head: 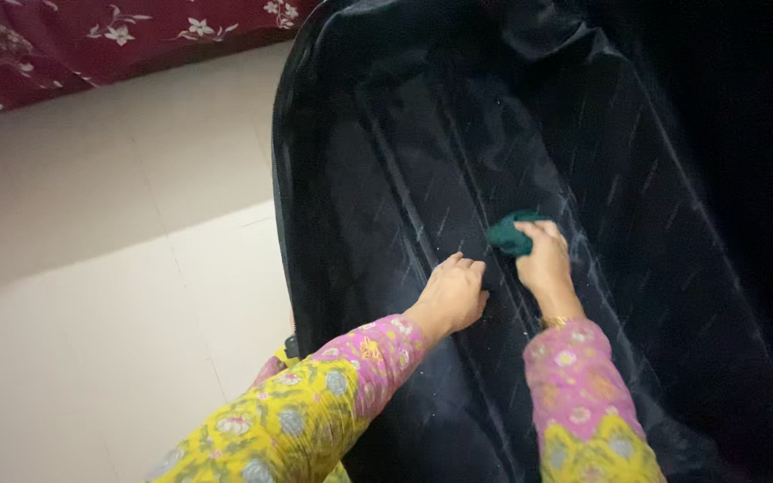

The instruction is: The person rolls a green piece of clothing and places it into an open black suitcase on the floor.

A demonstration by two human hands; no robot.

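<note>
A large open black suitcase lies on the floor, its dark lining ridged and streaked with pale specks. My right hand is closed around a small dark green cloth and presses it onto the lining near the middle. My left hand rests flat on the lining just to the left of it, fingers together, holding nothing. Both arms wear pink and yellow floral sleeves.
Pale tiled floor spreads to the left of the suitcase. A maroon floral fabric hangs along the top left edge. The suitcase's right side falls into deep shadow.
</note>
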